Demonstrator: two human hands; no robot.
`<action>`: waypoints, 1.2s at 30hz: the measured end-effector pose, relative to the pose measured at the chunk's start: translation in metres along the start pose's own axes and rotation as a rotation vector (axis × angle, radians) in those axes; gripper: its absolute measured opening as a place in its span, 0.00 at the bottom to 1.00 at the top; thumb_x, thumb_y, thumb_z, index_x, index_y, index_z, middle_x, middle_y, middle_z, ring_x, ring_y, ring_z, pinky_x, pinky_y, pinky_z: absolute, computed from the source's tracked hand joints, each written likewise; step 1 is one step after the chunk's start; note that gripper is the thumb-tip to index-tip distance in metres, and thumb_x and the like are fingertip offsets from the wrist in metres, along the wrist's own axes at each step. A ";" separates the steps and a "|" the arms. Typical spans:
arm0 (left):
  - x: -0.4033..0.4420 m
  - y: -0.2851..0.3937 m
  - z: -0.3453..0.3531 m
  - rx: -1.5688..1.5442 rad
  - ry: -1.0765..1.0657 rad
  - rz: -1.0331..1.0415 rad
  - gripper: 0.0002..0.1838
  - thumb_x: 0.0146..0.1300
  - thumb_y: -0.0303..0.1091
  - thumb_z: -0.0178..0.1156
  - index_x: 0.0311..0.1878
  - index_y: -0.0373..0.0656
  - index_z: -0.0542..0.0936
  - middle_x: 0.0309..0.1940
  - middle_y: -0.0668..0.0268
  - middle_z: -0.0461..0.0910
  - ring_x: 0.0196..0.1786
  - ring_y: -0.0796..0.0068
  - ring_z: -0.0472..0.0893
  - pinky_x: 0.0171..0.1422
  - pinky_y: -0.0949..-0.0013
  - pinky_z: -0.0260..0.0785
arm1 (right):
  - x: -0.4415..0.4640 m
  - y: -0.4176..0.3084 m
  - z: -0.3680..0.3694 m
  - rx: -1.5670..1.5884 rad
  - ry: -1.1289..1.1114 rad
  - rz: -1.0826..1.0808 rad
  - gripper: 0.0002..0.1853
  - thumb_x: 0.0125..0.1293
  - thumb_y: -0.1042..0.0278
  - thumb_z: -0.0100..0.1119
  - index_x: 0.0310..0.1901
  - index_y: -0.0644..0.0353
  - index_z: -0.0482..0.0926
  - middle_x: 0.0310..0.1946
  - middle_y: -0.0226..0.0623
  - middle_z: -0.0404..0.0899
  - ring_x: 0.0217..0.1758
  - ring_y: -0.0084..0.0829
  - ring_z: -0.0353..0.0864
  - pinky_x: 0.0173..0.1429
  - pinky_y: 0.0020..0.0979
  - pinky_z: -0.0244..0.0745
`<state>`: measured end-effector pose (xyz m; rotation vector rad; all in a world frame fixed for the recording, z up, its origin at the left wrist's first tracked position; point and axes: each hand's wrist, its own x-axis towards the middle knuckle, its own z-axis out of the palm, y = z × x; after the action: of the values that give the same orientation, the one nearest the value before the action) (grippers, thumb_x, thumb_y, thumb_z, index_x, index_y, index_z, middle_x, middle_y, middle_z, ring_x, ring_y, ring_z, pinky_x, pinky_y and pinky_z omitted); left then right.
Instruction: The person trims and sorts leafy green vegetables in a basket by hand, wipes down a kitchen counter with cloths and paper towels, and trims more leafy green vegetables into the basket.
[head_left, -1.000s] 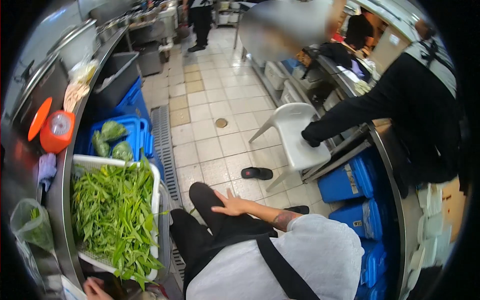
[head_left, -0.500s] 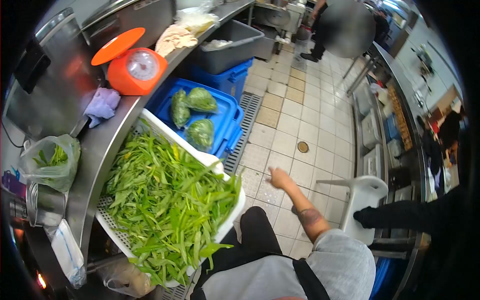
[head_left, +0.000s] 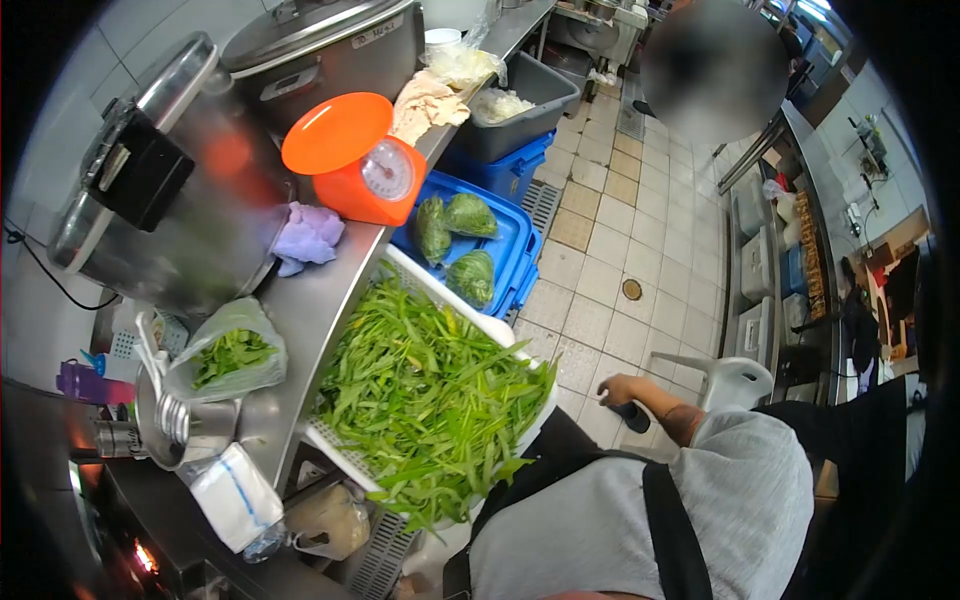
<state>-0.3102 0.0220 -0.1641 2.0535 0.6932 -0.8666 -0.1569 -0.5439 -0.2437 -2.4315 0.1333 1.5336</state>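
Note:
My right hand (head_left: pixel 622 390) hangs low over the tiled floor, fingers loosely bent, with nothing visible in it. A dark shoe (head_left: pixel 634 418) shows just below it. My left hand is out of sight. In front of my body, a white perforated crate (head_left: pixel 326 440) is heaped with long-leaved green vegetables (head_left: pixel 430 400). Beside the crate, a blue lid (head_left: pixel 510 262) carries three clear bags of greens (head_left: pixel 470 278). On the steel counter, an open plastic bag (head_left: pixel 228 355) holds more leaves, and an orange dial scale (head_left: pixel 372 170) stands near the edge.
Large steel pots (head_left: pixel 190 210) line the counter beside a purple cloth (head_left: pixel 308 238). A flame (head_left: pixel 146 556) burns at lower left. A white stool (head_left: pixel 738 382) stands right of my hand, near dark clothing. Another person (head_left: pixel 715 70) is farther down the aisle. A drain (head_left: pixel 631 289) lies in the floor.
My view has turned left, so the crate and counter sit farther right. My right arm, stretched forward before, is now closer to my body, and the fingers hang lower.

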 end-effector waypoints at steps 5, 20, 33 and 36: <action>-0.010 -0.002 -0.017 -0.005 -0.036 -0.020 0.09 0.61 0.32 0.56 0.42 0.38 0.74 0.38 0.60 0.73 0.42 0.68 0.71 0.45 0.66 0.64 | -0.027 0.002 0.037 0.113 -0.184 0.123 0.34 0.57 0.43 0.58 0.62 0.52 0.68 0.59 0.48 0.70 0.57 0.44 0.74 0.58 0.43 0.72; 0.078 0.308 -0.058 0.321 -0.218 0.349 0.13 0.61 0.33 0.57 0.46 0.39 0.71 0.43 0.59 0.69 0.47 0.67 0.67 0.49 0.65 0.61 | 0.018 0.001 0.049 -0.275 -0.288 -0.256 0.34 0.53 0.49 0.61 0.59 0.57 0.68 0.55 0.46 0.73 0.55 0.44 0.75 0.55 0.40 0.72; 0.092 0.621 0.096 0.566 -0.302 0.559 0.16 0.62 0.34 0.57 0.50 0.40 0.68 0.48 0.59 0.66 0.51 0.66 0.64 0.53 0.63 0.59 | -0.063 0.221 -0.236 0.491 0.806 -0.067 0.17 0.51 0.57 0.63 0.42 0.54 0.82 0.42 0.44 0.82 0.45 0.43 0.80 0.49 0.36 0.75; 0.087 0.681 0.126 0.631 -0.318 0.599 0.17 0.62 0.34 0.57 0.51 0.40 0.68 0.49 0.59 0.66 0.52 0.66 0.63 0.54 0.63 0.58 | -0.078 0.272 -0.255 0.527 0.800 0.073 0.17 0.52 0.57 0.64 0.42 0.55 0.82 0.41 0.44 0.82 0.45 0.42 0.81 0.49 0.36 0.75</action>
<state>0.1843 -0.4357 0.0175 2.3736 -0.4196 -1.0890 -0.0273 -0.8784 -0.1162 -2.4277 0.6784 0.3713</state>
